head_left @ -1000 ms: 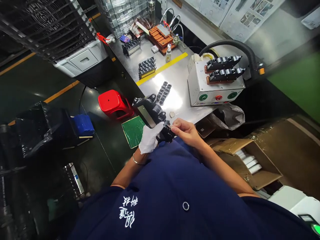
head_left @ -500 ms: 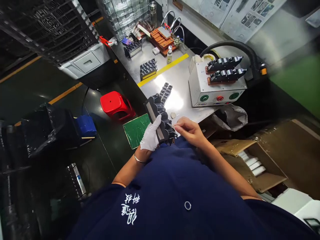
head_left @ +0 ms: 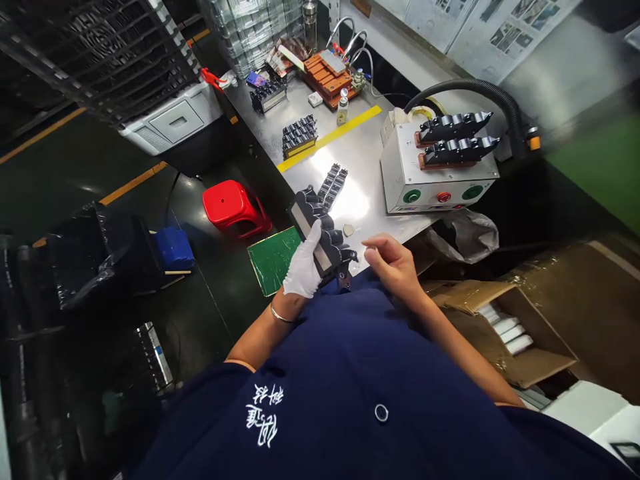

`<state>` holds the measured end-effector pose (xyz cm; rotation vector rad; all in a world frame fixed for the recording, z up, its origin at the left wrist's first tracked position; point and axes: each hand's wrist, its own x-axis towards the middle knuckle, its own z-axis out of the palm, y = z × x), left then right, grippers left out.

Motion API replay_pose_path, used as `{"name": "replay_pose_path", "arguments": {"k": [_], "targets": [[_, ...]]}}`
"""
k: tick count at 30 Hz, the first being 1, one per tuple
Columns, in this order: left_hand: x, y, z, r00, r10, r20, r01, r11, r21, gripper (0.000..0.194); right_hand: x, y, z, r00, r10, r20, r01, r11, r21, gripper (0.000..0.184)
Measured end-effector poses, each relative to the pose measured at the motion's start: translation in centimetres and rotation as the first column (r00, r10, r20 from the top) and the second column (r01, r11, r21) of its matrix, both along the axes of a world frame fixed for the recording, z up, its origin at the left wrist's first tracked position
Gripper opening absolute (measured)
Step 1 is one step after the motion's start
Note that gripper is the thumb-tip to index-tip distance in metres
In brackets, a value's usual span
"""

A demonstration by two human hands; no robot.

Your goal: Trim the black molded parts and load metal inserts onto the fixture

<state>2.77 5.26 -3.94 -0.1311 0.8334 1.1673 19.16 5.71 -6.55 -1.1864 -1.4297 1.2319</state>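
Observation:
My left hand (head_left: pixel 304 267), in a white glove, is wrapped round a long black scalloped part (head_left: pixel 327 241) with a pale strip along its side. The part is tilted, close to my shirt front. Just right of its lower end, my bare right hand (head_left: pixel 395 267) is apart from it, fingers curled and thumb near the index fingertip. What the right fingers hold, if anything, is too small to make out. Beyond the part, two slim ribbed black pieces (head_left: pixel 333 186) lie side by side on the metal table (head_left: pixel 360 153). A small pale disc (head_left: pixel 349 230) lies nearby.
A white control box (head_left: pixel 440 175) with buttons carries two black parts. Further back are an orange fixture (head_left: pixel 327 77), a small bottle (head_left: pixel 343 110) and more scalloped parts (head_left: pixel 300 135). A red stool (head_left: pixel 230 207) stands left; an open carton (head_left: pixel 510 333) is at right.
My right hand has drawn back to the right from the black part; the thin pale stick it pinched no longer shows there. My left hand keeps its hold, the part turned slightly.

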Motion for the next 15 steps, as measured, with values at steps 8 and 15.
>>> {"name": "replay_pose_path", "arguments": {"k": [8, 15], "targets": [[0.3, 0.3, -0.1, 0.993, -0.005, 0.115, 0.015, 0.996, -0.088, 0.022, 0.1, 0.4, 1.4, 0.984, 0.108, 0.144, -0.117, 0.992, 0.052, 0.035], [-0.1, 0.0, 0.2, 0.978, 0.018, 0.208, 0.009, 0.992, -0.127, 0.027, 2.6, 1.0, -0.2, 0.872, -0.125, 0.474, 0.051, 0.985, 0.167, 0.039]]}}
